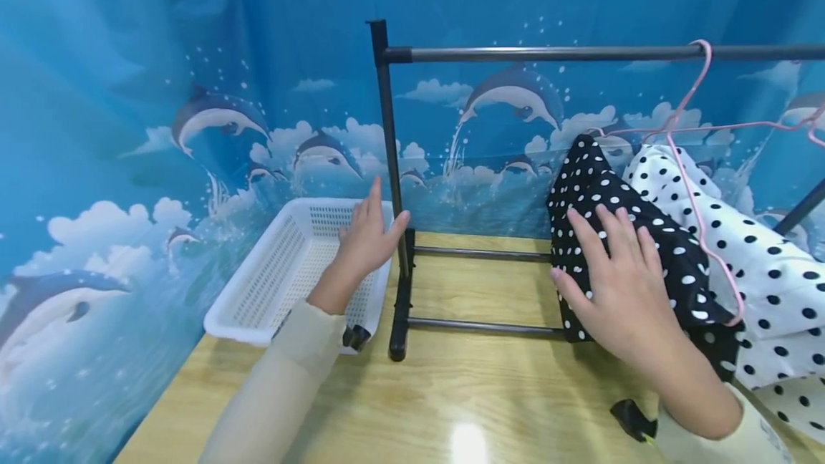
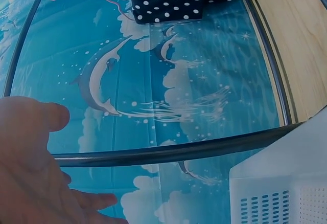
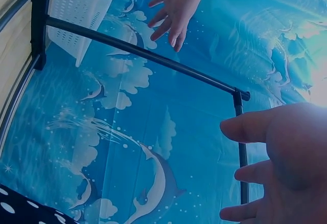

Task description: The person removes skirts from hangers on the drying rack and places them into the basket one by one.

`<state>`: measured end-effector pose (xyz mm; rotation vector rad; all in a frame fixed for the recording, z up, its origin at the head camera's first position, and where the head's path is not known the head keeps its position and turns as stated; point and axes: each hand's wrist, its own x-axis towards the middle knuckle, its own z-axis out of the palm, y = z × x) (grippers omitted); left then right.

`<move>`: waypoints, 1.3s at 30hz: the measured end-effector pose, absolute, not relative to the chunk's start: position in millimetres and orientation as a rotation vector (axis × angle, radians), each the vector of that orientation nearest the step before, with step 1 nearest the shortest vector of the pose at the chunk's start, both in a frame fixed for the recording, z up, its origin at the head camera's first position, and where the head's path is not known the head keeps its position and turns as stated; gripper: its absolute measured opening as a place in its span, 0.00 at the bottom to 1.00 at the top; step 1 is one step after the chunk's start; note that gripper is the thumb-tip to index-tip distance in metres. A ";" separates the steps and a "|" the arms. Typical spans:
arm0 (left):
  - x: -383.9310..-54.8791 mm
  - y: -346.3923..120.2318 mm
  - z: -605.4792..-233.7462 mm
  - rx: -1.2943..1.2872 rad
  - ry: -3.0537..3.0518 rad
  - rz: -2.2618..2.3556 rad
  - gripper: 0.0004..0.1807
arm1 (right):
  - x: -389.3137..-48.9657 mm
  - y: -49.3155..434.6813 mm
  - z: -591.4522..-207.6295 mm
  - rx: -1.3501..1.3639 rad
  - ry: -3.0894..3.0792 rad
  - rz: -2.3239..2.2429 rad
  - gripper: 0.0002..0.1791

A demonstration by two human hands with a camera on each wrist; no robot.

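My left hand [image 1: 367, 238], fingers spread, is held over the white plastic basket [image 1: 258, 271], close beside the rack's left post [image 1: 391, 142]. It holds nothing. On the right, my right hand [image 1: 621, 285] has its fingers extended and overlaps a black cloth with white dots [image 1: 644, 228] in the head view; the right wrist view shows nothing in that palm. The black cloth hangs from a pink hanger [image 1: 683, 185] hooked over the rack's top bar [image 1: 548, 54]. A white cloth with black dots [image 1: 773, 285] hangs farther right.
The dark metal rack stands on a light wooden table [image 1: 477, 378], with two low crossbars near the tabletop. Part of another pink hanger [image 1: 818, 124] shows at the right edge. A blue dolphin-print curtain [image 1: 290, 56] closes off the back and left side.
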<state>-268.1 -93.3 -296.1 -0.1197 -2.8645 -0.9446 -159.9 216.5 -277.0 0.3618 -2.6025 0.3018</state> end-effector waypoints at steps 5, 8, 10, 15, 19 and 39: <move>-272.6 -95.7 -290.6 -0.154 -2.856 -1.036 0.44 | -159.9 217.8 -272.5 0.367 -2.597 0.296 0.43; -275.6 -97.7 -288.8 -0.186 -2.843 -1.158 0.44 | -159.1 219.8 -270.4 0.376 -2.591 0.291 0.43; -277.8 -98.8 -287.7 -0.206 -2.820 -1.253 0.43 | -158.5 221.5 -269.3 0.376 -2.587 0.290 0.43; -283.7 -98.8 -284.2 -0.220 -2.787 -1.367 0.44 | -157.2 226.9 -266.7 0.354 -2.598 0.281 0.44; -287.9 -98.5 -279.6 -0.201 -2.796 -1.390 0.43 | -156.2 232.0 -264.3 0.330 -2.606 0.284 0.44; -314.9 -100.2 -263.7 -0.160 -2.673 -1.546 0.43 | -149.8 246.0 -257.5 0.265 -2.591 0.297 0.45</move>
